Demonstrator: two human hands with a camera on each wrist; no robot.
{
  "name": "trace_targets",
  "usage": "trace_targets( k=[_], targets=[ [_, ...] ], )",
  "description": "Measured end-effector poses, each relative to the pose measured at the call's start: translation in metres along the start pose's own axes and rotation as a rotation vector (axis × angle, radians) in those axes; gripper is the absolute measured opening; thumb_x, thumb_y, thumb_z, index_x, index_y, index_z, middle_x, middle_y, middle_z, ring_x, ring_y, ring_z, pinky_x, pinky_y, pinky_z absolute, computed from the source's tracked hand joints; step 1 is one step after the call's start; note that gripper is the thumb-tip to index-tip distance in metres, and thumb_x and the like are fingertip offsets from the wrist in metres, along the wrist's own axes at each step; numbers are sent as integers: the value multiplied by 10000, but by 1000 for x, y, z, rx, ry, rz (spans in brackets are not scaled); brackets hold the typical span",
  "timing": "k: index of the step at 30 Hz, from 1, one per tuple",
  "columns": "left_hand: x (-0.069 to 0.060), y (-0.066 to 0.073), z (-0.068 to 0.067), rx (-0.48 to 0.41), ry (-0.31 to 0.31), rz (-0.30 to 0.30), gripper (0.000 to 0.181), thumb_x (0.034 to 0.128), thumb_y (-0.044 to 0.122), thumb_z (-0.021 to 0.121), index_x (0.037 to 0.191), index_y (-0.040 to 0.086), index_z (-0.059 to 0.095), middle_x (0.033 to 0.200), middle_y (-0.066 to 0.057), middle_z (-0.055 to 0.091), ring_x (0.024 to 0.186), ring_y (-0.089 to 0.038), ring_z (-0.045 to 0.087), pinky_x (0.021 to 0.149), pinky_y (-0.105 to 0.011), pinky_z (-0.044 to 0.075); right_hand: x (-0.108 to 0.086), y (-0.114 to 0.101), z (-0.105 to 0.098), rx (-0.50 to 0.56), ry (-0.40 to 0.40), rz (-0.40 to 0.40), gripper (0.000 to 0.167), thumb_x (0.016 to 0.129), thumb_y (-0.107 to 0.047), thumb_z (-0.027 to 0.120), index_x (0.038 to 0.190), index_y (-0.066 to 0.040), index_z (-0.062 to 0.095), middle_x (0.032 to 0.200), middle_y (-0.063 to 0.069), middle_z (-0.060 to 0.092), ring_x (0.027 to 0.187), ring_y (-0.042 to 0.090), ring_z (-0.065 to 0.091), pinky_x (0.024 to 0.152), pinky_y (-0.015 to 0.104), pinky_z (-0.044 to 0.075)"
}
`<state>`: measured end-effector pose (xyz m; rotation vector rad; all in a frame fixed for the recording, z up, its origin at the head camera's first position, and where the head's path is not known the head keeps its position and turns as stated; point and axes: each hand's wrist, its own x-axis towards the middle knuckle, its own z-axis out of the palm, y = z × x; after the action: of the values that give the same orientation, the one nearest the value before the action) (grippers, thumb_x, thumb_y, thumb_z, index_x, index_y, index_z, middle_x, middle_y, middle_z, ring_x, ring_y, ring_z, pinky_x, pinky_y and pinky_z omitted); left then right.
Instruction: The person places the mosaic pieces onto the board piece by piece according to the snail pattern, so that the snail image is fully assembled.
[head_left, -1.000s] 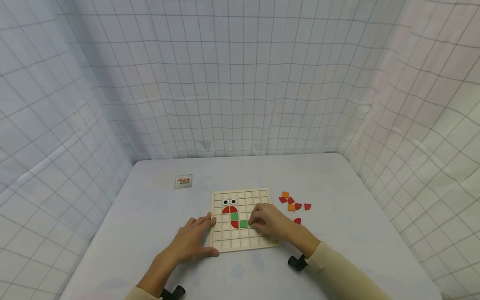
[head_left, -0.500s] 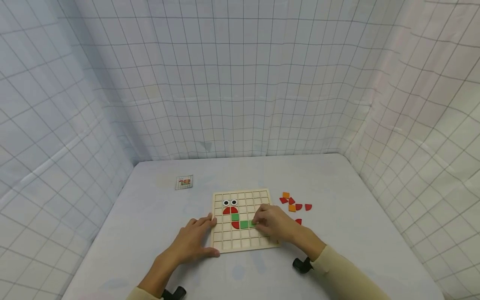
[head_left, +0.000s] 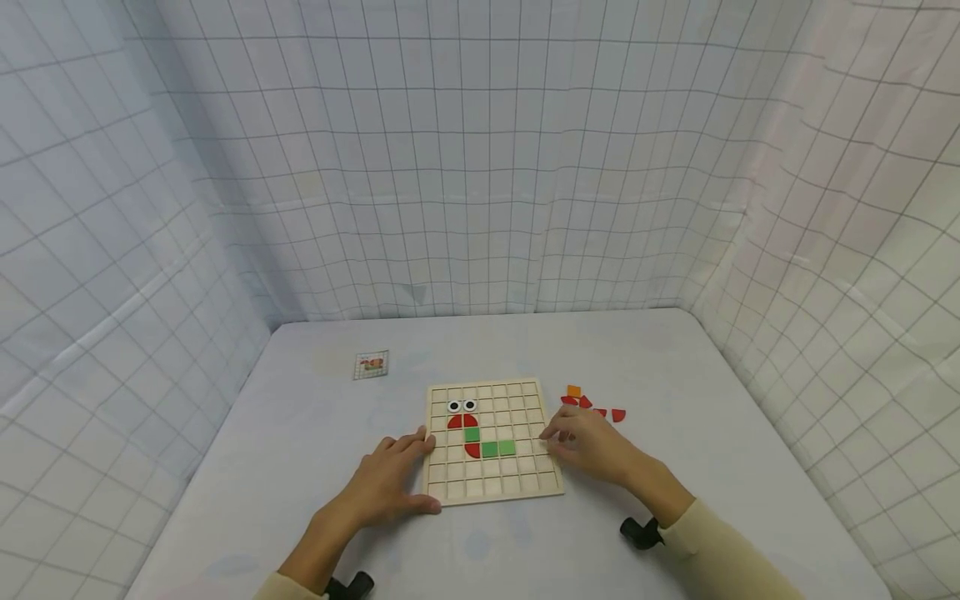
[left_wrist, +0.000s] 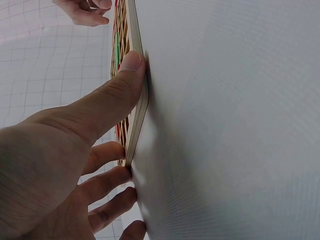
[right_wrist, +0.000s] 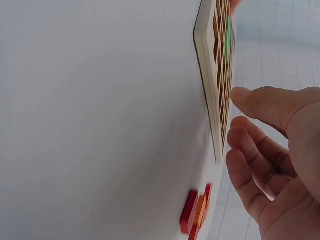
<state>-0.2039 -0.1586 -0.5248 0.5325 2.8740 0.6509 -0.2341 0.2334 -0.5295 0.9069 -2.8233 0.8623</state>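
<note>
A pale wooden grid board (head_left: 498, 501) lies on the table. My left hand (head_left: 386, 482) is spread at its near left corner, thumb on the front edge (left_wrist: 142, 97) and fingertips at the left side. In the board's cells sit two round eye pieces (head_left: 453, 407), red quarter-circle tiles (head_left: 472, 451) and green square tiles (head_left: 507, 447). Over the board's right edge hovers my right hand (head_left: 592, 448), its fingers loosely bent with nothing between them. Loose red quarter-circle tiles (head_left: 618, 414) and an orange square tile (head_left: 573, 391) lie just beyond it; the hand partly hides the group.
A small picture card (head_left: 371, 365) with a gridded coloured design lies at the back left of the white-covered table (head_left: 480, 558). Gridded white cloth (head_left: 480, 183) hangs behind the table and on both sides.
My right hand has let go of a green square tile, which now sits in the row beside another green one, and has moved right to the board's edge. The left hand stays put.
</note>
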Motion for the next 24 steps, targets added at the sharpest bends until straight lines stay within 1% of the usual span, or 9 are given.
trace_targets(
  k=[3,8,10,16,19,24],
  targets=[
    [0,0,0,1,-1,0,1075,787,516,1078,1676,110,630,1809,-159,549,1478,-474,603,1150,-767,528,-9,9,-9,-15,2,23,192,1005,-87,917,1191,-119,880,1099,-15,789,944,113,707,818,239,614],
    [-1,1,-2,0,-2,8,1065,789,522,1074,1667,106,637,1807,-163,550,1467,-467,609,1122,-745,541,-20,26,-20,-46,-17,66,247,977,-146,964,1205,-137,869,1045,-12,727,869,51,620,771,220,567],
    [-1,1,-3,2,-2,10,1064,789,526,1074,1665,108,639,1808,-162,550,1468,-467,611,1114,-742,545,-24,32,-23,-58,-23,78,274,958,-171,986,1204,-133,870,1042,-19,720,858,38,594,758,217,546],
    [-1,2,-4,-2,-3,6,1074,781,521,1079,1667,106,637,1813,-161,544,1484,-473,607,1124,-752,543,-32,40,-27,-71,-34,124,322,933,-219,1011,1206,-122,871,1046,-50,703,864,45,581,754,210,549],
    [-1,2,-4,-5,-3,8,1074,783,518,1078,1667,100,636,1813,-164,543,1483,-471,608,1144,-745,541,-34,42,-28,-60,-36,136,281,946,-216,1000,1182,-129,874,1040,-61,705,865,42,585,756,208,552],
    [-2,2,-4,-7,-1,14,1070,788,516,1076,1668,97,634,1813,-169,541,1477,-468,610,1169,-739,535,-34,42,-29,-22,-55,140,161,972,-163,969,1099,-152,871,1002,-83,710,850,11,582,756,208,560]
  ],
)
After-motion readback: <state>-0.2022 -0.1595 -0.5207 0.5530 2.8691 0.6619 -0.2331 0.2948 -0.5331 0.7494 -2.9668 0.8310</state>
